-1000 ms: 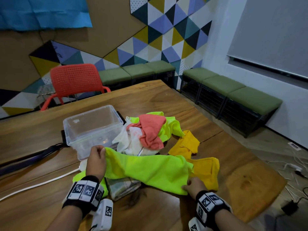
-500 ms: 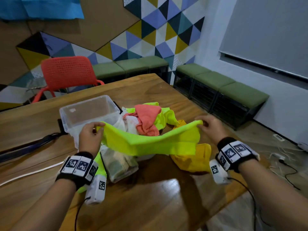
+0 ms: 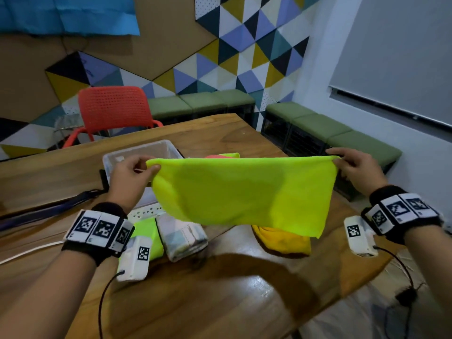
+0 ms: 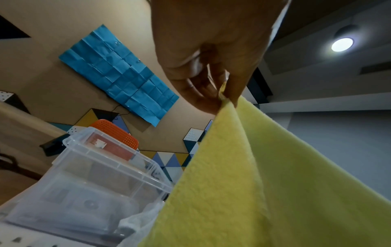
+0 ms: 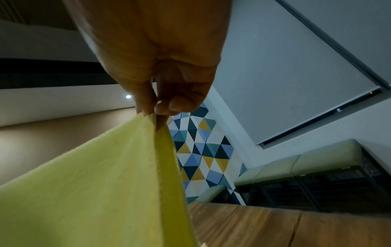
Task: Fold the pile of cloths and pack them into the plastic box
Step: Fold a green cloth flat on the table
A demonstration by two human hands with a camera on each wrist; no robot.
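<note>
A neon yellow-green cloth (image 3: 242, 192) hangs spread out in the air above the table. My left hand (image 3: 133, 176) pinches its top left corner, and my right hand (image 3: 354, 167) pinches its top right corner. The wrist views show the same pinches: left hand (image 4: 224, 95) on the cloth (image 4: 264, 183), right hand (image 5: 152, 107) on the cloth (image 5: 95, 192). The clear plastic box (image 3: 137, 152) stands behind the cloth on the left, also seen as box (image 4: 101, 175). The cloth hides most of the pile; an orange-yellow cloth (image 3: 281, 241) shows below it.
On the wooden table (image 3: 220, 289) lie a folded pale patterned cloth (image 3: 182, 236), another neon green cloth (image 3: 146, 233) and a white power strip (image 3: 144, 211). A red chair (image 3: 115, 108) stands behind the table. Green benches (image 3: 342, 133) line the walls.
Both hands have lifted the neon cloth off the pile. My right hand swung up and out to the right, stretching the cloth flat between the two hands.
</note>
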